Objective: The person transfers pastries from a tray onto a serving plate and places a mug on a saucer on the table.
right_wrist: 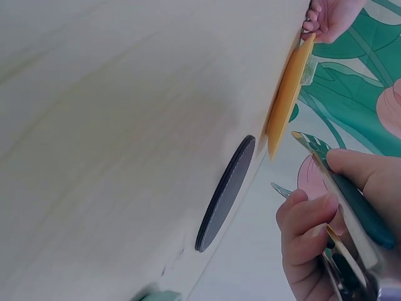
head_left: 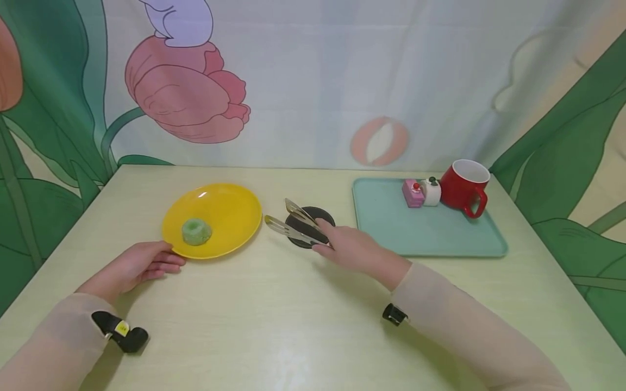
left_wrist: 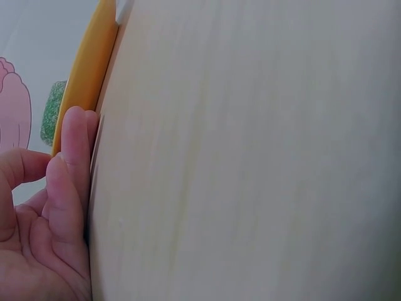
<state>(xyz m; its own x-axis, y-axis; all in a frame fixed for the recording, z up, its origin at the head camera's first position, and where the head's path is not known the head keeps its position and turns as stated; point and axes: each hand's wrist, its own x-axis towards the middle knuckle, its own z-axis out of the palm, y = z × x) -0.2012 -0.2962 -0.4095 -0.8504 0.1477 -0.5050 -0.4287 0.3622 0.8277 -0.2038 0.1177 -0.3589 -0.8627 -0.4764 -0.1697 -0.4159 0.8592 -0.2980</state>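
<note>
My left hand pinches the near-left rim of a yellow plate, thumb on the edge and fingers low against the table in the left wrist view. On the plate's left part sits a small green ring-shaped food piece, sugary-looking. Metal serving tongs with dark green grip parts are in my right hand. Their two arms are spread, tips pointing left toward the plate, with nothing between them. Below the tongs lies a round black coaster, partly hidden by them in the head view.
At the right is a light green tray. Near its back edge stand a pink cake piece, a white cake piece and a red mug. A printed curtain hangs behind the table.
</note>
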